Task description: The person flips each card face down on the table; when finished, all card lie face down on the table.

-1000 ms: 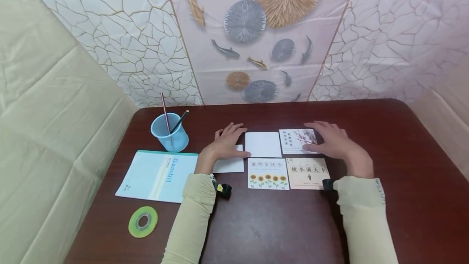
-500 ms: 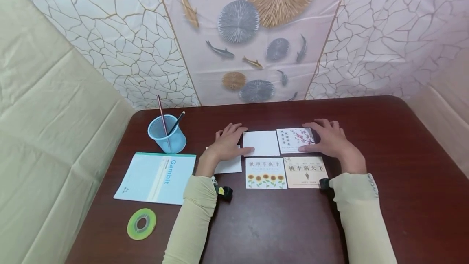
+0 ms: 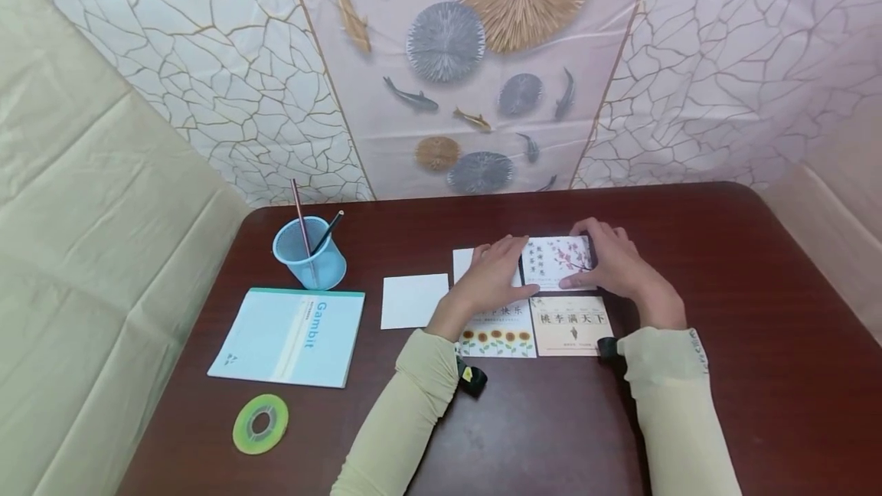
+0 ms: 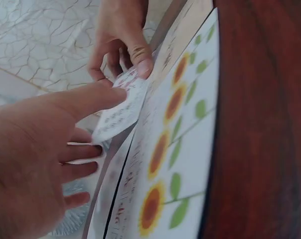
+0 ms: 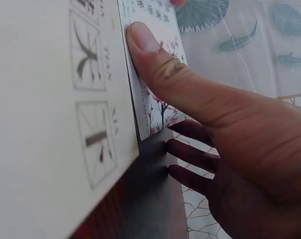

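The white card with pink blossom (image 3: 554, 260) is at the back right of a group of cards. My right hand (image 3: 623, 270) grips it, thumb at the near edge and fingers at the far edge; the right wrist view shows the thumb (image 5: 155, 59) on the card. At its left edge my left hand (image 3: 485, 282) reaches in with fingers fairly straight; whether they grip the card cannot be told. Beneath that hand lie a mostly covered blank white card (image 3: 465, 260) and the sunflower card (image 3: 498, 343). A cream card with large characters (image 3: 572, 331) lies nearest my right wrist.
Another blank white card (image 3: 413, 301) lies left of the group. Further left are a pale blue notebook (image 3: 289, 335), a green roll of tape (image 3: 244, 435) and a blue mesh pen cup (image 3: 320, 266) holding two pencils. A patterned backdrop (image 3: 441, 98) stands behind the dark table (image 3: 537, 435).
My left hand has moved right, from between the two blank cards to the blossom card's left edge, uncovering the left blank card. My right hand has stayed at the blossom card.
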### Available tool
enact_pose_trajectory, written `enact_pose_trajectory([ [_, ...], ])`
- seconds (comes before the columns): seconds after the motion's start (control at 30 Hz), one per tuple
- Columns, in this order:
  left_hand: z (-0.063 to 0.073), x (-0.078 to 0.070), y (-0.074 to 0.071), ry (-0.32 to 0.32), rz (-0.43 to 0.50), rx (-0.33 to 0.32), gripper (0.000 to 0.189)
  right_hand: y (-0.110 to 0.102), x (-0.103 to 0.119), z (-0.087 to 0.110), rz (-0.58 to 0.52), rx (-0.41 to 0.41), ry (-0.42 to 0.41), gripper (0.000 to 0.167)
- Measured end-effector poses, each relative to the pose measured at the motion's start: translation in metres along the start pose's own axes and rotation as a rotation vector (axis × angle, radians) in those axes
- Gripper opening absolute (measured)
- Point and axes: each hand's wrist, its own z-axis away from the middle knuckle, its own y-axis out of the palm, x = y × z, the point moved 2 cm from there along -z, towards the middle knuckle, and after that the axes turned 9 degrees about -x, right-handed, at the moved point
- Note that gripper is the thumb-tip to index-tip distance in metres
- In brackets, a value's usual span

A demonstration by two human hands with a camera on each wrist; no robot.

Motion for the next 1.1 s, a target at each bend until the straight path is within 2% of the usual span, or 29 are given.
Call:
enact_pose_trajectory([
  [0.13, -0.001, -0.007, 0.001, 0.023, 0.098, -0.077, 0.1, -0.001, -0.001, 0.0, -0.044, -0.024, 0.015, 0.081],
  [0.27, -0.001, -0.011, 0.003, 0.049, 0.149, -0.131, 0.111, -0.004, 0.006, -0.002, -0.149, -0.05, 0.015, 0.062],
  [0.37, -0.001, -0.013, 0.005, 0.045, 0.136, -0.166, 0.11, -0.005, 0.012, -0.002, -0.2, -0.065, -0.001, 0.05],
  [0.5, 0.0, -0.016, 0.004, 0.031, 0.089, -0.214, 0.107, -0.007, 0.017, -0.001, -0.23, -0.076, -0.025, 0.048],
  [0.63, 0.002, -0.013, -0.005, 0.006, 0.071, -0.213, 0.107, -0.009, 0.019, -0.001, -0.269, -0.08, -0.044, 0.055],
  [0.73, 0.004, -0.005, -0.014, -0.027, 0.087, -0.196, 0.107, -0.01, 0.021, 0.0, -0.303, -0.046, -0.049, 0.073],
  [0.83, 0.005, 0.006, -0.022, -0.055, 0.121, -0.184, 0.106, -0.012, 0.023, 0.002, -0.318, 0.026, -0.041, 0.095],
  [0.97, 0.008, 0.016, -0.03, -0.032, 0.145, -0.147, 0.102, -0.01, 0.028, 0.004, -0.297, 0.098, -0.052, 0.103],
  [1.1, 0.009, 0.019, -0.032, 0.025, 0.074, -0.13, 0.102, -0.008, 0.033, 0.003, -0.271, 0.088, -0.073, 0.099],
])
